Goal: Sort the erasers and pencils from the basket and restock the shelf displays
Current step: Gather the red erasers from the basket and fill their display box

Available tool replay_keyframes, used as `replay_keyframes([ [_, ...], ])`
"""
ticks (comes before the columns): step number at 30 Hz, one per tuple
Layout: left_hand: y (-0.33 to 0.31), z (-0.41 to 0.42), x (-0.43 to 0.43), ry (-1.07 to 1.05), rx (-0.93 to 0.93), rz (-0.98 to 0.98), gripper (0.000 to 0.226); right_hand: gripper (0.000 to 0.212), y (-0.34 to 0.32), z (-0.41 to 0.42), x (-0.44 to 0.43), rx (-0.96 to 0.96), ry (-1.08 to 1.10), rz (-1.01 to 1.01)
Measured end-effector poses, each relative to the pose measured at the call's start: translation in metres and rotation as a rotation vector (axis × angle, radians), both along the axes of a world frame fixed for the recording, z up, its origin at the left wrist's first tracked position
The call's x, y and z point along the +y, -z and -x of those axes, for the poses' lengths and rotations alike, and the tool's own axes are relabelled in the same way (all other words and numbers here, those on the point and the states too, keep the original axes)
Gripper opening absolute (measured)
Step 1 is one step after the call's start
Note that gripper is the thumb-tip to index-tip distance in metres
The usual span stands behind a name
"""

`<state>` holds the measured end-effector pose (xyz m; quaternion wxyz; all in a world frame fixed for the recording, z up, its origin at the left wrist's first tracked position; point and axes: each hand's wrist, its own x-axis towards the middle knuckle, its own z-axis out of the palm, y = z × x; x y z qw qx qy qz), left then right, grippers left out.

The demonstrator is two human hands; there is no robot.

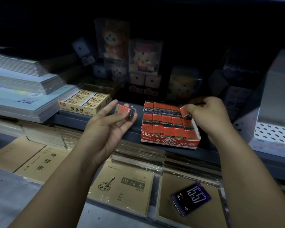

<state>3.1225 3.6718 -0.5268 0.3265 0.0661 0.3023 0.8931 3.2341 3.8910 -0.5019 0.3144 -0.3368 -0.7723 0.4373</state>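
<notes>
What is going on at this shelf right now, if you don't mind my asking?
A person is restocking a red display box of erasers on the shelf. The right hand pinches one red eraser at the box's far right corner; the other rows look full. The left hand, palm up, carries a spare eraser beside the box. A yellow eraser box sits to the left, and a phone lies on the notebooks below.

Your left hand [110,127], palm up, carries a spare eraser [124,111] on its fingers. Your right hand [207,116] pinches a 2B eraser [184,111] at the far right corner of the red display box [169,142].
</notes>
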Motion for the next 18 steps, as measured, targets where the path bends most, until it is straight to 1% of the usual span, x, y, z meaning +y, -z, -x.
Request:
replay_keyframes([
  [2,0.003,0.001,-0.001,0.001,0.01,0.028,0.057,0.005,0.001,-0.001,0.001,0.0,0.004,-0.024],
  [5,0.004,0.0,-0.002,0.016,0.048,0.081,0.049,0.007,0.003,-0.001,0.002,0.007,0.031,-0.074],
  [9,0.004,-0.003,-0.002,0.003,0.098,0.102,0.045,0.014,0.004,-0.004,0.001,-0.01,0.077,-0.138],
  [11,0.005,-0.004,-0.002,-0.007,0.115,0.103,0.045,0.014,0.003,-0.008,0.0,-0.045,0.046,-0.129],
  [13,0.005,-0.005,-0.002,-0.008,0.162,0.131,0.046,0.01,0.001,-0.011,-0.002,-0.072,-0.017,-0.089],
  [15,0.006,-0.007,-0.002,0.004,0.25,0.205,0.045,0.006,0.0,-0.014,-0.004,-0.081,-0.06,-0.056],
  [18,0.007,-0.009,0.0,0.001,0.353,0.303,0.044,0.01,0.002,-0.016,-0.004,-0.071,-0.066,-0.039],
])
